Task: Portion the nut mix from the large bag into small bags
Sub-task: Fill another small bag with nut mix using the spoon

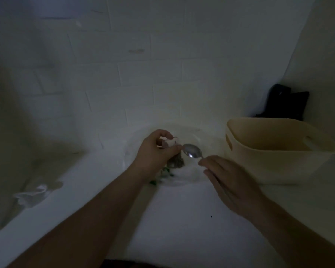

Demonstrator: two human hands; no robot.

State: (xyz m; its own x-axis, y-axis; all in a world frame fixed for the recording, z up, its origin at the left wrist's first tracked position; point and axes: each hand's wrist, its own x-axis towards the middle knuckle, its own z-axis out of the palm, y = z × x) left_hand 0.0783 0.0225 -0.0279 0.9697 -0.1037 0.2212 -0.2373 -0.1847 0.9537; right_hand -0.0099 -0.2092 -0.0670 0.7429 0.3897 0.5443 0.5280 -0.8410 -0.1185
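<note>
Left hand (155, 151) pinches a small bag (169, 143) open; right hand (226, 178) grips a spoon (192, 150) beside it, left of the tub (278, 149).

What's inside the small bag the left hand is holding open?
The small bag holds a dark clump of nut mix at its bottom, beneath the left hand. The spoon bowl at its mouth looks empty. The hand covers the bag's upper part.

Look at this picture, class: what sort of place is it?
Probably a home kitchen or utility corner, dimly lit: a white brick-pattern tiled wall, a white worktop, a beige plastic storage tub, a shiny metal spoon.
</note>
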